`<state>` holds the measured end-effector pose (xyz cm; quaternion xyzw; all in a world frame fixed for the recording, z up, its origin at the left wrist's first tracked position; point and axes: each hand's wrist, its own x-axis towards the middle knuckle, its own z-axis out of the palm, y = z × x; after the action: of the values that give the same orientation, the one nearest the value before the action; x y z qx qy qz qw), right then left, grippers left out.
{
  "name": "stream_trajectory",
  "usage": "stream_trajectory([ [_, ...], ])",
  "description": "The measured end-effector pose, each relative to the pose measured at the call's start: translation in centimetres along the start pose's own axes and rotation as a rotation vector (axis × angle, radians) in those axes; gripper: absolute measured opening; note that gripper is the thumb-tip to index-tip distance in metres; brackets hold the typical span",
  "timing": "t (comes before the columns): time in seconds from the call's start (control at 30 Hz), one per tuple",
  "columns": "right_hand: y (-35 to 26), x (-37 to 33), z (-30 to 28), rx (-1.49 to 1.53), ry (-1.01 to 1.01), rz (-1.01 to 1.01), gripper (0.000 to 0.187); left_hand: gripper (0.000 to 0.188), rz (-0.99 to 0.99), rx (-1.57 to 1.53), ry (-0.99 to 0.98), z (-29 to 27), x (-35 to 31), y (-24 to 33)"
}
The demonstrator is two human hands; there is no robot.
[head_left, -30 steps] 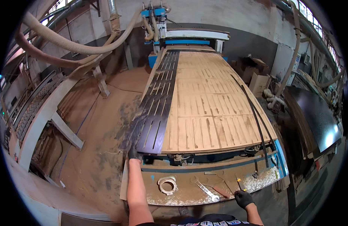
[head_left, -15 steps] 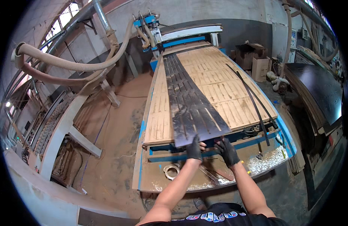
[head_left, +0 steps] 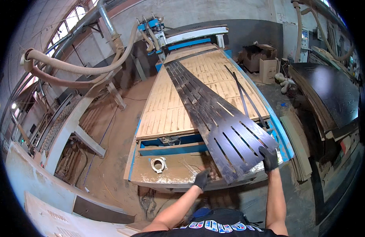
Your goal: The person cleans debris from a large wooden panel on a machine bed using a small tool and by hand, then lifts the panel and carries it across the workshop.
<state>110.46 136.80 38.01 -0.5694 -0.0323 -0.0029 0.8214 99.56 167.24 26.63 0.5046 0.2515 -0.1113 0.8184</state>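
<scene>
A long dark slotted panel lies slantwise over the pale slotted wooden bed of a large machine. Its near end juts past the bed and over the front ledge, tilted toward the right. My right hand, in a black glove with bare fingertips, grips the panel's near right corner. Off the panel's near left corner is my left hand, gloved the same way. Its fingers are loosely stretched above the ledge and hold nothing.
A pale ring-shaped part sits on the dusty ledge. Thin dark strips lie along the bed's right side. The machine's gantry spans the far end. Stacked dark sheets stand right; a hose hangs left.
The panel's near end has swung right and come toward me, with my right hand on its corner. My left hand has come off the panel's near edge and moved lower.
</scene>
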Motion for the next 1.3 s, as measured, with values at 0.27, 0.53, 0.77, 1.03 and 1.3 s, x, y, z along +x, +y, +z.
stream_trajectory([
  [0.27,-6.6,-2.6,-6.4,0.034,0.072,0.139,0.054,0.057,0.126,-0.364,0.103,9.1,10.3,8.8],
  [0.53,-12.7,-5.6,-5.4,-0.269,0.06,-0.093,0.051,0.072,0.154,-0.6,0.004,13.1,20.8,-1.4],
  [0.77,-20.7,-10.0,-2.1,-0.579,0.09,-0.2,0.048,0.06,0.06,-0.713,0.228,22.0,9.7,-1.3],
  [1.03,-24.5,-14.6,-5.8,-0.793,0.143,-0.243,0.048,0.045,0.056,-0.693,0.144,25.0,6.2,-7.0],
  [1.3,-23.1,-19.5,-17.4,-0.551,0.484,-0.07,0.042,0.053,0.014,-0.563,0.002,26.0,-2.0,-6.8],
])
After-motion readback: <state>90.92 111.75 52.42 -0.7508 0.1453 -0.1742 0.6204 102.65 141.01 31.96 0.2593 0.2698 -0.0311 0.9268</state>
